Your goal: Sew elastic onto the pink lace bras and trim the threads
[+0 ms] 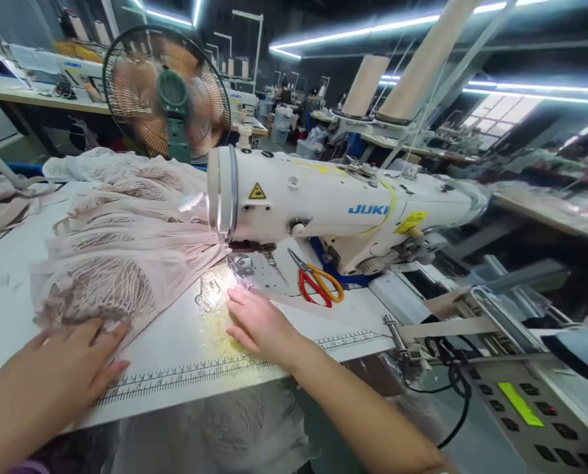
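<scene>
Pale pink lace-and-mesh fabric (175, 230) lies in gathered folds across the left of the white table, and one corner runs under the head of the sewing machine (274, 191). My left hand (79, 362) rests with spread fingers on the near edge of the lace. Beside the lit needle area, my right hand (261, 326) lies palm down, fingers stretched forward and thumb apart. Its fingertips are close to the metal plate (214, 288); whether they touch any cloth cannot be made out. Scissors (318, 280) with red and orange handles lie behind the right hand.
A printed ruler (189, 375) runs along the table's front edge. A fan (168, 95) stands behind the fabric. Thread cones (365, 85) rise behind the machine. At right are a metal strip-feeding frame (466, 322) and a control panel (521, 401). More fabric (244, 421) hangs below the table.
</scene>
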Demonstrator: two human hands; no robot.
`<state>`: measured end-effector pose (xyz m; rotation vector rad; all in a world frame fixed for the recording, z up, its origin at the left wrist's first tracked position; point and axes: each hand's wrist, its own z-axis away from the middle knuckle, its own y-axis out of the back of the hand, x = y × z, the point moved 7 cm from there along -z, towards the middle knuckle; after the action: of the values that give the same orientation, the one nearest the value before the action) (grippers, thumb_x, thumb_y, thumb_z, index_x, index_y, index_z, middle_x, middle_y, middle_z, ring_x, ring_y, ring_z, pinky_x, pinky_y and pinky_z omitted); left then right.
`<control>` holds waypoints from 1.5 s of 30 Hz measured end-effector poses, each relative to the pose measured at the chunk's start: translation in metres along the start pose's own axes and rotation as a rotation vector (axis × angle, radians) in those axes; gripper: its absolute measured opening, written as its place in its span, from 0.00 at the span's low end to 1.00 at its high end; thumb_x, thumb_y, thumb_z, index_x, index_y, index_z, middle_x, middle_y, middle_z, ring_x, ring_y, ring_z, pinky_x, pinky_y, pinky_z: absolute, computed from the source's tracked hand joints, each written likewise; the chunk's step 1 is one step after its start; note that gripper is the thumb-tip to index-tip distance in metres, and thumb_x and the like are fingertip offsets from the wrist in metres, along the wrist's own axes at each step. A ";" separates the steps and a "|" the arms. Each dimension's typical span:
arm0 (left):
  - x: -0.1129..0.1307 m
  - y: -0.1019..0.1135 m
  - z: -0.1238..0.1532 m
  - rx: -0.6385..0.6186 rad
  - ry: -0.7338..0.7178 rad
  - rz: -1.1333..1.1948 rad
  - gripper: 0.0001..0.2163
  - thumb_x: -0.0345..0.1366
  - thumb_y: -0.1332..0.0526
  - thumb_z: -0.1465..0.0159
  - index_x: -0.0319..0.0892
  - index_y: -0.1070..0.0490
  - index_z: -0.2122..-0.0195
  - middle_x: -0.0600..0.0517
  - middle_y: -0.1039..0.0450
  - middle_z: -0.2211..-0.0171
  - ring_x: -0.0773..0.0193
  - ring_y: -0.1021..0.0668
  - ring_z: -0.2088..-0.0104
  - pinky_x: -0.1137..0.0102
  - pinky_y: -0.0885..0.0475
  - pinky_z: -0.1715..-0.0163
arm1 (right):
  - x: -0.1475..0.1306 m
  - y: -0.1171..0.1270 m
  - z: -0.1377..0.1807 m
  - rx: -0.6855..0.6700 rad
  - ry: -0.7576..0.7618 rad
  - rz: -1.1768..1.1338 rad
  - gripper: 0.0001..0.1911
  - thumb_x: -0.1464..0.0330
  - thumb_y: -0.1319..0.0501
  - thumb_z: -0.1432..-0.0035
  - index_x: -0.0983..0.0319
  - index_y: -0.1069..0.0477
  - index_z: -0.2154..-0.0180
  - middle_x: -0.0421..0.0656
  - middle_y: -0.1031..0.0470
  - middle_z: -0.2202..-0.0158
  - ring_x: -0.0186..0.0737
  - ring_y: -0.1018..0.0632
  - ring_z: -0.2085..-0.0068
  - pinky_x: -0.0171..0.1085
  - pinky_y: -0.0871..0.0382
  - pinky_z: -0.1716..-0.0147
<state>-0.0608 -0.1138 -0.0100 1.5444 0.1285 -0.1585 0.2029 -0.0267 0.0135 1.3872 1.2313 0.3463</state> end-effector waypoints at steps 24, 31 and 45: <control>-0.029 -0.003 -0.025 0.267 -0.020 0.252 0.20 0.39 0.53 0.28 0.40 0.35 0.39 0.39 0.36 0.39 0.47 0.32 0.41 0.46 0.39 0.42 | 0.014 -0.123 0.119 -0.584 -0.528 0.122 0.21 0.69 0.43 0.38 0.62 0.30 0.44 0.52 0.24 0.46 0.56 0.25 0.44 0.49 0.29 0.46; -0.029 -0.009 -0.025 0.256 -0.030 0.255 0.21 0.40 0.55 0.27 0.39 0.36 0.38 0.39 0.37 0.38 0.47 0.33 0.40 0.45 0.40 0.42 | 0.025 -0.120 0.116 -0.505 -0.570 0.165 0.21 0.70 0.39 0.42 0.59 0.28 0.46 0.52 0.22 0.50 0.60 0.23 0.48 0.50 0.26 0.51; 0.047 0.040 0.060 0.556 0.026 0.603 0.18 0.44 0.49 0.34 0.58 0.29 0.44 0.47 0.25 0.55 0.49 0.23 0.57 0.54 0.27 0.55 | -0.086 0.027 0.129 0.023 -0.186 -0.144 0.10 0.63 0.49 0.33 0.51 0.29 0.57 0.46 0.25 0.66 0.42 0.23 0.66 0.37 0.28 0.72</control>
<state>-0.0081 -0.1740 0.0218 2.0667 -0.3927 0.3322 0.2837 -0.1591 0.0399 1.3103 1.1755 0.1003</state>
